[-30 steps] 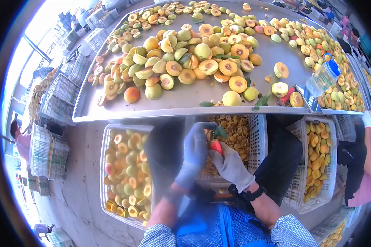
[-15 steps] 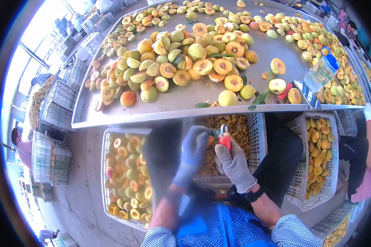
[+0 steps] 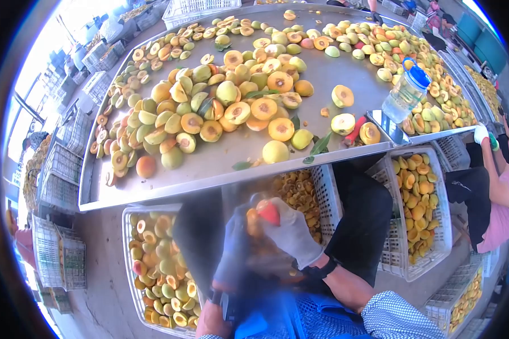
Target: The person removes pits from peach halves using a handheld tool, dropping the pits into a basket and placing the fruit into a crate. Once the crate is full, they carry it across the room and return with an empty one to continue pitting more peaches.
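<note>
My left hand [image 3: 234, 240], in a pale glove and blurred by motion, is closed around an orange-yellow peach half [image 3: 253, 224]. My right hand [image 3: 294, 233], gloved in grey-white, grips a small red-handled pitting tool [image 3: 268, 213], its red part against the fruit. The tool's metal end is mostly blurred. Both hands meet below the table's front edge, over a crate [image 3: 327, 192] of small brown-orange scraps. On the metal table [image 3: 192, 178] lies a large heap of halved peaches [image 3: 209, 107].
A crate of peach halves [image 3: 164, 265] stands at left, another crate [image 3: 415, 198] at right. On the table are a blue-lidded water jug [image 3: 404, 96] and a red-handled object [image 3: 354, 131]. A person in pink [image 3: 506, 203] sits at far right. Stacked crates [image 3: 59, 248] line the left.
The view has turned, so the table now slopes across it. My hands have drawn together, with the red tool tilted over and pressed to the peach half; its metal loop showed clearly before.
</note>
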Motion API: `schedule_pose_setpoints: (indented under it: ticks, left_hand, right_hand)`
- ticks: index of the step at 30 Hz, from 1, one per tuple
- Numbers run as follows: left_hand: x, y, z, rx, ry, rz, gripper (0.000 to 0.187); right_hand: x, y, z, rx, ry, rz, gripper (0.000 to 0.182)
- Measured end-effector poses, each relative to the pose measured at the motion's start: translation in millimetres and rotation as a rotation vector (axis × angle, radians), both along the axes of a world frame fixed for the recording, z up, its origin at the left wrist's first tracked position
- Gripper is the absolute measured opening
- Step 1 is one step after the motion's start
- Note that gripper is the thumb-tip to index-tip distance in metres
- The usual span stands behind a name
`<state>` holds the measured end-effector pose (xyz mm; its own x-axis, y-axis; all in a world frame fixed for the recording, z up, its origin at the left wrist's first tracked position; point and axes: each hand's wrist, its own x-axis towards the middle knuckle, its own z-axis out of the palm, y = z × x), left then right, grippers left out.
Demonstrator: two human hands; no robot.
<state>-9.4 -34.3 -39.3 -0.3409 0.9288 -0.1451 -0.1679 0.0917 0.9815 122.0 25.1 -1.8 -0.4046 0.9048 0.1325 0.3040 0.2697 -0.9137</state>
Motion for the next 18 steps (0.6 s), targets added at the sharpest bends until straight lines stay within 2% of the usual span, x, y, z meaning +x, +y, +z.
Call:
schedule_pose_setpoints:
  ticks: [2, 4, 6, 9, 10, 11, 13, 18]
  left_hand:
    - [3.6, -1.4, -11.4, -0.091, 0.007, 0.092, 0.049]
    - [10.1, 3.5, -5.0, -0.056, 0.025, 0.114, 0.049]
    - [16.8, 7.0, -7.6, -0.005, 0.007, 0.194, 0.051]
    - [22.2, 12.4, -2.8, -0.033, -0.025, 0.236, 0.059]
    - [18.1, 13.2, 4.1, -0.008, 0.144, 0.171, 0.068]
    - [20.6, 14.6, 11.1, -0.096, 0.078, 0.227, 0.074]
    - [12.3, 13.7, 5.4, -0.081, -0.184, 0.19, 0.075]
    - [15.2, 15.7, 10.6, -0.049, 0.01, 0.136, 0.076]
  right_hand:
    - [-0.2, 0.6, -7.3, -0.042, 0.051, 0.012, 0.022]
    - [-0.6, 0.0, -4.7, -0.088, 0.102, 0.028, 0.021]
    - [-1.0, -4.9, 0.6, 0.003, -0.12, 0.017, 0.018]
    - [-0.7, -8.9, -3.4, 0.121, -0.086, 0.118, 0.016]
    - [4.0, -7.0, -0.9, -0.022, -0.02, 0.165, 0.018]
    - [9.0, -6.5, -0.4, -0.144, 0.13, 0.184, 0.024]
    - [22.8, -8.9, 3.8, -0.223, -0.011, 0.216, 0.033]
    - [25.5, -17.3, -9.4, -0.209, -0.061, 0.213, 0.036]
